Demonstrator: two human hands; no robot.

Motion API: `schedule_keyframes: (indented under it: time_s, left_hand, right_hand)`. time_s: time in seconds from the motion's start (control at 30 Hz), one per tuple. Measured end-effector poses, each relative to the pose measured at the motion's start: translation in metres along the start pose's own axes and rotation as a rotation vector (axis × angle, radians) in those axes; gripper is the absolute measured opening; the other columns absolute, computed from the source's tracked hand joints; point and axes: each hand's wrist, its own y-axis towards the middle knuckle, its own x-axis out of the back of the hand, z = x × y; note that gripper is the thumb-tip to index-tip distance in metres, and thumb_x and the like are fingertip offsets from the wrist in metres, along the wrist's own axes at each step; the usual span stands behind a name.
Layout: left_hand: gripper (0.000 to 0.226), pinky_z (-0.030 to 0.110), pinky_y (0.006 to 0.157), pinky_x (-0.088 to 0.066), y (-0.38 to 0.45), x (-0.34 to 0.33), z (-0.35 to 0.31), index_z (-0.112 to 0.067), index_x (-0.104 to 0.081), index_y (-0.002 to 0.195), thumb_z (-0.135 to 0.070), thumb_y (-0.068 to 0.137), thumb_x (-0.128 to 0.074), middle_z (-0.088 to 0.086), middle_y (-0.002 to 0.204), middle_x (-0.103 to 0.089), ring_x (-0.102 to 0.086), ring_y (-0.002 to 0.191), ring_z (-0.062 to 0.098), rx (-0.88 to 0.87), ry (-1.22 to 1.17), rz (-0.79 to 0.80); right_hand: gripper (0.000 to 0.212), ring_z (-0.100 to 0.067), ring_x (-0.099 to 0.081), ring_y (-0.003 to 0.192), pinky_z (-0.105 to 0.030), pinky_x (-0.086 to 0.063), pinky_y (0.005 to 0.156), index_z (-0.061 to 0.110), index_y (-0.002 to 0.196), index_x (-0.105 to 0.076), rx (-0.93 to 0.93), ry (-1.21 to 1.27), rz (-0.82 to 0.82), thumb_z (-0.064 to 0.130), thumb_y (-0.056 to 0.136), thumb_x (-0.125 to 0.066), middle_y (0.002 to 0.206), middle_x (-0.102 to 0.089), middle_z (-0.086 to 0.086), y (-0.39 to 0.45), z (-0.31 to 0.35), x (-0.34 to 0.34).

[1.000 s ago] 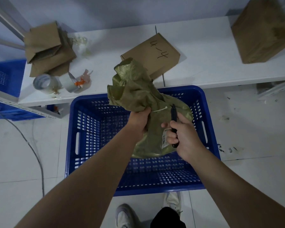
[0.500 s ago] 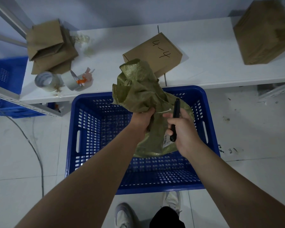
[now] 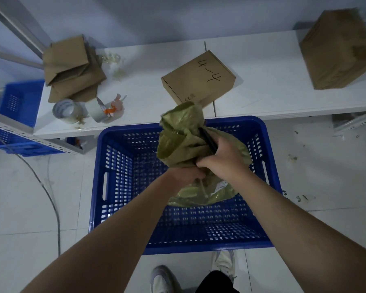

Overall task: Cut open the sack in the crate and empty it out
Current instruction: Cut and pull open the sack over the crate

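White shelf (image 3: pixel 262 66) along the back, blue crate (image 3: pixel 123 187) on the floor in front of it. Neither has shifted since half a second ago. Green woven sack (image 3: pixel 184 136) stands in the crate's right half, gathered top poking above the rim; the top leans further right now and sits lower than before. Brown box marked 4-4 (image 3: pixel 199 79) sits on the shelf just behind it, same spot.

Left hand (image 3: pixel 186 175) is closed tight on the sack's neck, lower down than before. Right hand (image 3: pixel 222 157) has moved in from the right and now lies over the neck, touching the left hand, fingers curled around a black cutter (image 3: pixel 207 140). The cutter was upright beside the sack; now it slants up-left across the bunched fabric. Blade itself not discernible. White label (image 3: pixel 221 186) shows on the sack below the right wrist.
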Motion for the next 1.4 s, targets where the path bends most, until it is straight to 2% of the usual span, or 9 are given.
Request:
schedule_keyframes:
  time_s: [0.2, 0.3, 0.4, 0.53, 0.77, 0.9, 1.13, 1.3, 1.4]
  left_hand:
    - [0.026, 0.047, 0.098, -0.048, 0.003, -0.004, 0.010, -0.004, -0.060, 0.115, -0.001, 0.092, -0.049, 0.025, 0.122, -0.060, -0.055, 0.114, 0.038, 0.059, 0.148, -0.044]
    - [0.033, 0.033, 0.078, -0.055, 0.002, 0.001, 0.010, -0.002, -0.054, 0.125, -0.005, 0.093, -0.047, 0.016, 0.112, -0.061, -0.060, 0.098, 0.029, 0.103, 0.221, -0.208]
    - [0.074, 0.045, 0.096, -0.042, -0.003, 0.016, 0.015, -0.021, -0.023, 0.146, -0.023, 0.082, -0.062, 0.012, 0.142, -0.039, -0.041, 0.127, 0.034, 0.198, 0.661, -0.385]
    - [0.104, 0.052, 0.113, -0.027, -0.003, 0.008, 0.022, -0.032, -0.008, 0.150, -0.032, 0.069, -0.073, 0.003, 0.153, -0.021, -0.020, 0.140, 0.032, 0.037, 0.765, -0.152]
    - [0.027, 0.042, 0.094, -0.050, 0.001, -0.013, 0.036, -0.022, -0.063, 0.113, -0.034, 0.089, -0.061, 0.000, 0.109, -0.068, -0.062, 0.103, 0.019, -0.158, 0.126, -0.206]
    - [0.032, 0.042, 0.097, -0.047, -0.006, -0.013, 0.035, -0.010, -0.061, 0.119, -0.029, 0.095, -0.052, 0.009, 0.114, -0.066, -0.060, 0.106, 0.025, -0.173, -0.016, -0.300]
    - [0.020, 0.047, 0.101, -0.045, -0.027, -0.005, 0.004, -0.023, -0.056, 0.107, -0.034, 0.097, -0.043, 0.006, 0.116, -0.062, -0.058, 0.108, 0.026, -0.101, -0.321, -0.381]
    - [0.023, 0.046, 0.094, -0.048, -0.047, 0.004, -0.033, -0.017, -0.060, 0.106, -0.034, 0.096, -0.048, 0.012, 0.107, -0.067, -0.062, 0.100, 0.031, 0.113, -0.734, -0.213]
    - [0.036, 0.047, 0.093, -0.049, -0.062, 0.011, -0.042, -0.010, -0.064, 0.113, -0.037, 0.094, -0.050, 0.019, 0.109, -0.070, -0.064, 0.103, 0.034, 0.255, -0.787, -0.039]
  right_hand:
    - [0.021, -0.019, -0.061, 0.074, -0.036, -0.053, 0.063, 0.019, 0.098, -0.063, 0.034, -0.208, -0.092, 0.007, 0.083, -0.056, 0.075, -0.062, 0.003, -0.001, -0.012, -0.013]
    - [0.014, -0.017, -0.053, 0.059, -0.029, -0.041, 0.052, 0.005, 0.093, -0.065, -0.051, -0.073, -0.193, 0.003, 0.087, -0.052, 0.068, -0.060, -0.006, -0.004, -0.016, -0.012]
    - [0.019, -0.029, -0.058, 0.068, -0.034, -0.047, 0.059, -0.007, 0.092, -0.065, -0.090, 0.117, -0.280, 0.008, 0.087, -0.056, 0.086, -0.067, -0.026, -0.005, -0.013, -0.005]
    - [0.017, -0.032, -0.065, 0.081, -0.035, -0.051, 0.066, 0.000, 0.097, -0.068, -0.134, 0.194, -0.227, 0.008, 0.084, -0.059, 0.089, -0.070, -0.020, -0.007, -0.003, -0.005]
    - [0.022, -0.012, -0.055, 0.063, -0.023, -0.045, 0.053, 0.008, 0.105, -0.066, -0.186, 0.355, 0.009, 0.008, 0.083, -0.063, 0.069, -0.059, -0.001, -0.011, 0.022, -0.006]
    - [0.041, -0.011, -0.041, 0.055, -0.019, -0.030, 0.041, -0.004, 0.115, -0.060, -0.217, 0.493, 0.090, -0.006, 0.074, -0.058, 0.069, -0.049, -0.004, -0.013, 0.016, 0.000]
    - [0.037, -0.014, -0.063, 0.086, -0.026, -0.042, 0.060, 0.017, 0.105, -0.061, -0.279, 0.374, -0.271, -0.001, 0.074, -0.068, 0.099, -0.067, 0.000, -0.038, -0.039, 0.008]
    - [0.029, -0.020, -0.051, 0.062, -0.030, -0.041, 0.056, 0.001, 0.108, -0.061, -0.630, 0.690, -0.375, 0.014, 0.083, -0.071, 0.075, -0.057, -0.008, -0.064, -0.087, 0.007]
    - [0.060, -0.030, -0.066, 0.080, -0.043, -0.054, 0.072, 0.003, 0.116, -0.062, -0.699, 1.054, -0.222, 0.044, 0.075, -0.078, 0.093, -0.069, -0.015, -0.075, -0.110, -0.007]
